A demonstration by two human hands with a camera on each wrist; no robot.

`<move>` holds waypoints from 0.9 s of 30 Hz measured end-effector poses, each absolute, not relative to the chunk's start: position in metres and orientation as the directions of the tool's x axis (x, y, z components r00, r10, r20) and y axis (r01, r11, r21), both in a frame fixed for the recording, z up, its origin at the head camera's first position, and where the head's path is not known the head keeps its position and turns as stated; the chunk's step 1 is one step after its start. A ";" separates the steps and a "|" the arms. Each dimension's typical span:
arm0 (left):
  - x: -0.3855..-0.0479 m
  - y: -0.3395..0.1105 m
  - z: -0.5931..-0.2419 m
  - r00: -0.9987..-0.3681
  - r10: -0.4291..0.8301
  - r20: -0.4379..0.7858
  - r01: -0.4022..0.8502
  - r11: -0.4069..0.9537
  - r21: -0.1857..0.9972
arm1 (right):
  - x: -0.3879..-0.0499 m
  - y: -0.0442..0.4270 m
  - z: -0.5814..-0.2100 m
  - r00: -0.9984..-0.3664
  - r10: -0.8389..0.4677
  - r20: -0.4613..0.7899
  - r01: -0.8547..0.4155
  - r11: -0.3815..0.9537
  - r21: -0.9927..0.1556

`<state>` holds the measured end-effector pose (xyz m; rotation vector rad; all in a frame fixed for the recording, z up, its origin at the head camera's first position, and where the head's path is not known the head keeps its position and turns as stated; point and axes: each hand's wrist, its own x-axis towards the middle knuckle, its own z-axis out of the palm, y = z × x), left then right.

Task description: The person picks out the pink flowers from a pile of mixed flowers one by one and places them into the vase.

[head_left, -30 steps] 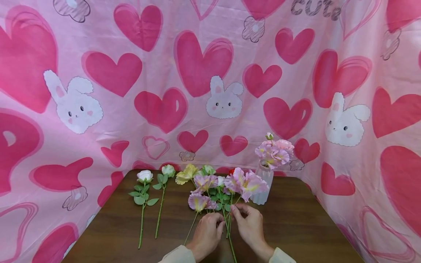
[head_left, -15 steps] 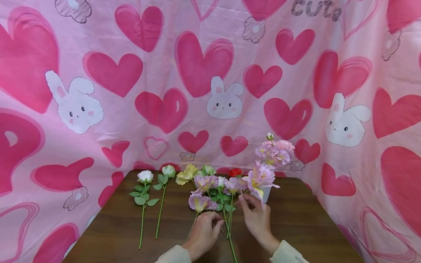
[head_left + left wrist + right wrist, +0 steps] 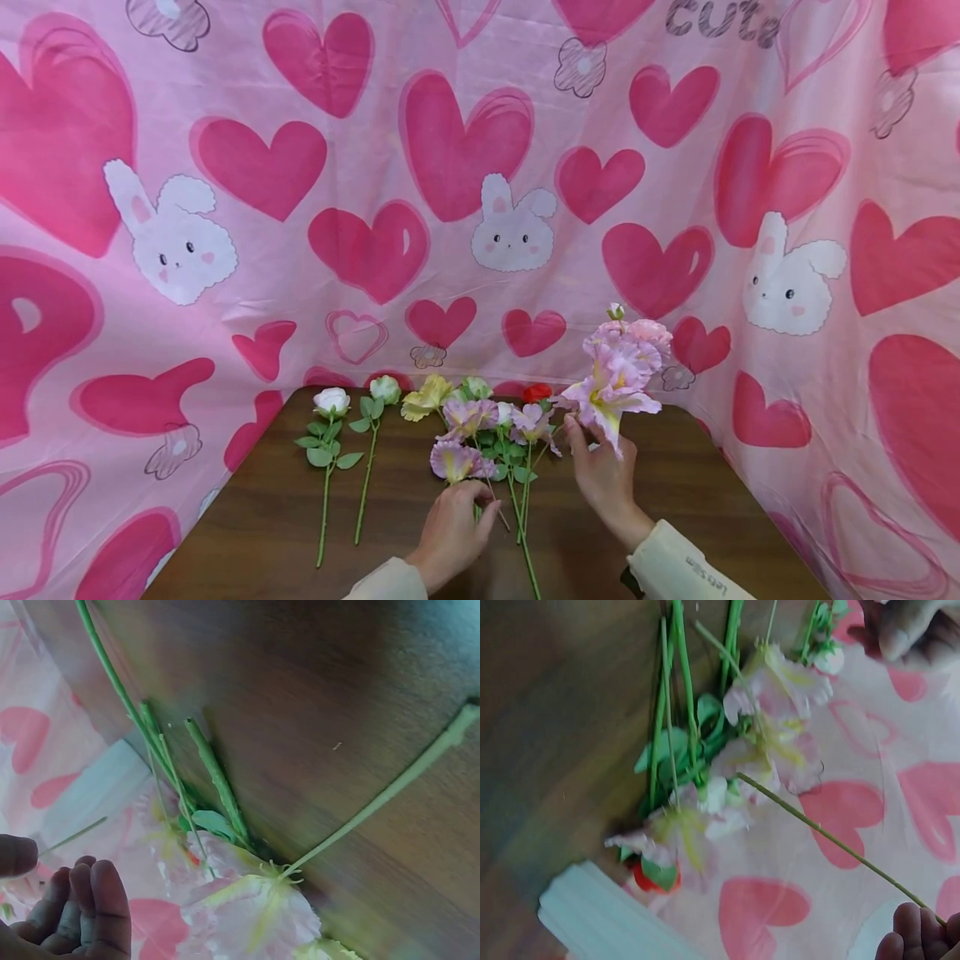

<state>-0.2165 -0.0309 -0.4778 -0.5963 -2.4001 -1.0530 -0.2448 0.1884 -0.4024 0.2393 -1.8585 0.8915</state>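
In the head view my right hand (image 3: 606,479) pinches the stem of a pink-purple artificial flower (image 3: 609,392) with a yellow centre. This bloom is in front of the vase bouquet. Its thin stem (image 3: 832,844) shows bare in the right wrist view, with the end free. My left hand (image 3: 453,529) is low over the table beside the loose stems. Between its thumb and loosely bent fingers (image 3: 109,900) nothing is held. The white ribbed vase (image 3: 607,919) appears in the right wrist view; in the head view the flower and right hand hide it.
On the brown table (image 3: 247,517) lie a white rose (image 3: 331,402), a pale green-white rose (image 3: 384,389), a yellow flower (image 3: 426,397), a red flower (image 3: 536,392) and several pink-purple flowers (image 3: 461,461). A pink heart-patterned cloth (image 3: 442,250) hangs behind.
My right hand has carried the pink-purple flower rightward and up, away from the loose stems, to in front of the vase. My left hand has shifted slightly left.
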 end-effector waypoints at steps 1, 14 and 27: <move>-0.217 -0.032 -0.478 -0.808 0.204 0.552 0.544 0.617 0.569 | -0.246 0.190 -0.400 -0.461 0.228 0.857 -0.540 0.695 -0.475; -0.214 -0.040 -0.478 -0.844 0.195 0.499 0.490 0.659 0.571 | -0.260 0.203 -0.375 -0.353 0.236 0.905 -0.526 0.750 -0.401; -0.214 -0.043 -0.480 -0.857 0.195 0.477 0.470 0.675 0.569 | -0.277 0.216 -0.367 -0.318 0.286 0.904 -0.553 0.719 -0.422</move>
